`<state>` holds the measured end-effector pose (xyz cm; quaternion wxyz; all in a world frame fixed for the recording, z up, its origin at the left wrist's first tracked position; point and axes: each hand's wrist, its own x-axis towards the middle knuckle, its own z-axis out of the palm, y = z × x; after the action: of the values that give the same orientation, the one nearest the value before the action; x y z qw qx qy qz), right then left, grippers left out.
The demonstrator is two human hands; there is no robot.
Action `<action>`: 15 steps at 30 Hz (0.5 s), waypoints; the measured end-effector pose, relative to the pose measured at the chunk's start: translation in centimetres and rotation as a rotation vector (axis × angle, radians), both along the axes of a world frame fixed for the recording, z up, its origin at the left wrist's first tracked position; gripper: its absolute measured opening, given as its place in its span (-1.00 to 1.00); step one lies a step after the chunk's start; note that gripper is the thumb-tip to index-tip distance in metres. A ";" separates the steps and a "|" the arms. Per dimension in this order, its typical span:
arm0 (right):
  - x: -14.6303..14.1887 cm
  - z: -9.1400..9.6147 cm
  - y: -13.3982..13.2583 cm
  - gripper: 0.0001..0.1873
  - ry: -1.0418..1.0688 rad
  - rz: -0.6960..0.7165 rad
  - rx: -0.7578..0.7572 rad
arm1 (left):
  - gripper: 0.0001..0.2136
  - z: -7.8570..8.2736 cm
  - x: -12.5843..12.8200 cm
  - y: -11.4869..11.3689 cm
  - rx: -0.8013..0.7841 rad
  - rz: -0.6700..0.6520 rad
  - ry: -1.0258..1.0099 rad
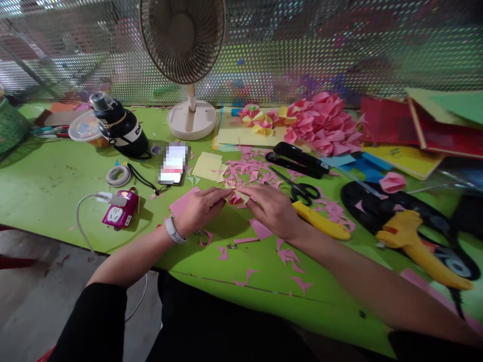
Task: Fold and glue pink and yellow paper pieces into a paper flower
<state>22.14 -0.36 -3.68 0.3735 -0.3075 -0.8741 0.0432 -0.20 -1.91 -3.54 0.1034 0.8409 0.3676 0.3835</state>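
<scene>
Between my fingertips is a small pink and yellow paper flower (237, 198), low over the green table (181, 262). My left hand (202, 208), with a white wristband, pinches it from the left. On the other side my right hand (269, 207) pinches it, fingers bent and pressed together; the fingertips partly hide it. Under my left hand lies a pink paper sheet (184, 198). A yellow-handled cutter (320, 221) rests beside my right wrist, with black scissors (304, 192) just behind. Pink paper scraps (251, 168) are strewn beyond my hands.
Farther back stand a fan (191, 120), a black bottle (123, 128) and a heap of pink paper flowers (324, 123). A stapler (298, 160) lies behind the scissors. At right is a yellow glue gun (422, 246); at left, a phone (173, 165), tape roll (118, 175) and magenta power strip (121, 210).
</scene>
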 end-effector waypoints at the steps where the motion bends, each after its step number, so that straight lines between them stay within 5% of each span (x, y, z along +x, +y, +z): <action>1: 0.0 0.0 0.0 -0.72 -0.024 0.000 0.026 | -0.75 0.0 0.0 0.0 0.004 0.002 0.013; 6: -0.1 0.1 -0.1 -0.74 -0.048 -0.030 0.068 | -0.77 -0.4 -0.1 -0.1 0.048 0.041 0.111; 15: -0.6 0.5 -1.2 -0.78 0.056 -0.013 -0.157 | -0.79 -1.0 0.2 -0.6 0.218 0.094 0.262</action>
<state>21.57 -1.58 -3.19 0.3731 -0.3401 -0.8552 0.1177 -0.01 -2.51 -4.57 -0.0554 0.8717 0.3731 0.3128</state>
